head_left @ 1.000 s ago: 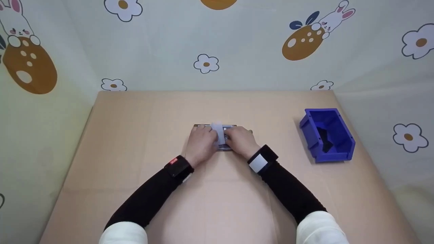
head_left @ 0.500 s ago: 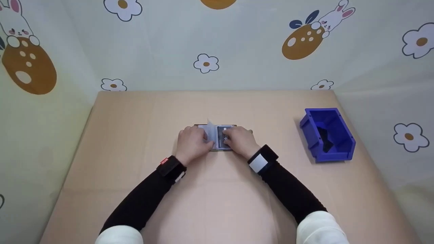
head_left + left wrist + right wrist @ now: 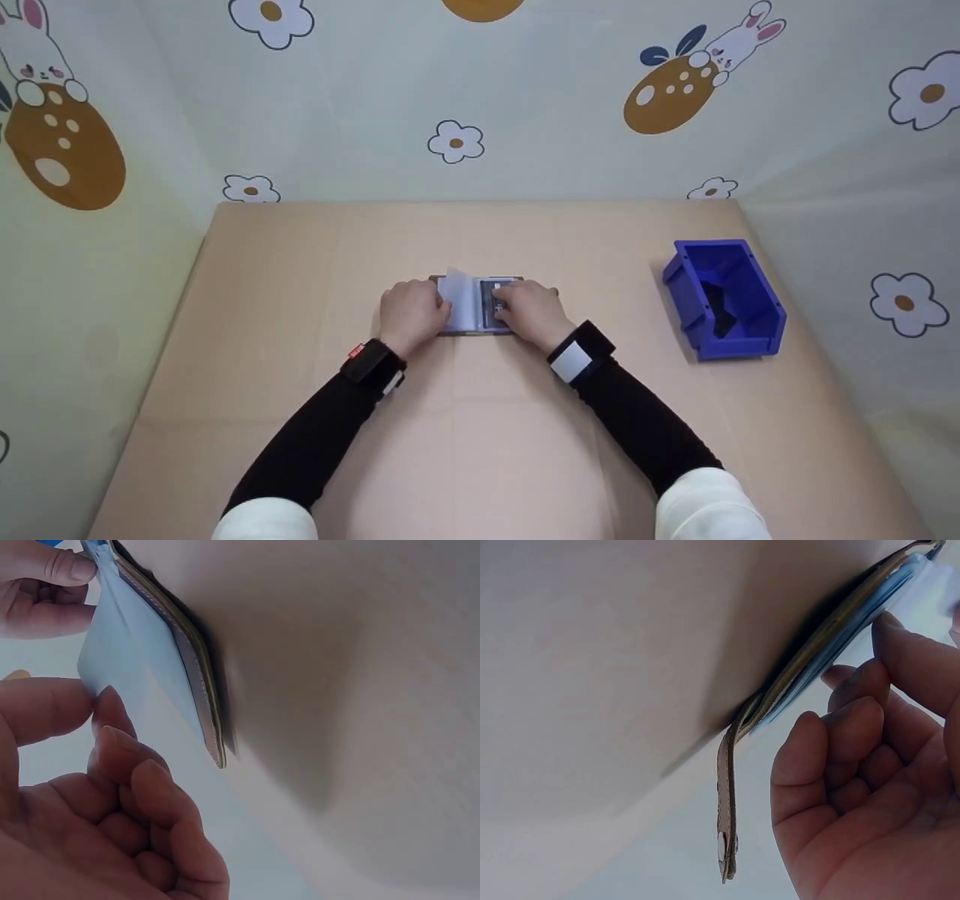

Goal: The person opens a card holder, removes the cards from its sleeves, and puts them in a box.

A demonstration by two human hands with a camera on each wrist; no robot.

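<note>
A brown-edged card holder (image 3: 480,332) with clear plastic sleeves lies spread open on the table. My left hand (image 3: 411,315) is at its left side. In the left wrist view, the thumb and forefinger of the left hand (image 3: 112,787) pinch the free edge of a translucent sleeve (image 3: 127,645), lifted off the cover. At the other half, my right hand (image 3: 534,309) holds the sleeves between thumb and forefinger, over a dark card (image 3: 489,321). The right wrist view has the right hand (image 3: 870,765) with its other fingers curled, beside a strap (image 3: 726,802) with a snap.
A blue plastic bin (image 3: 765,319) stands to the right on the table, with a black item (image 3: 718,307) inside. The brown table (image 3: 315,255) meets patterned cloth walls (image 3: 360,97) at the back and sides.
My left hand has moved left, turning the translucent sleeve from the middle over to the left half and uncovering the dark card on the right. The right hand has stayed in place.
</note>
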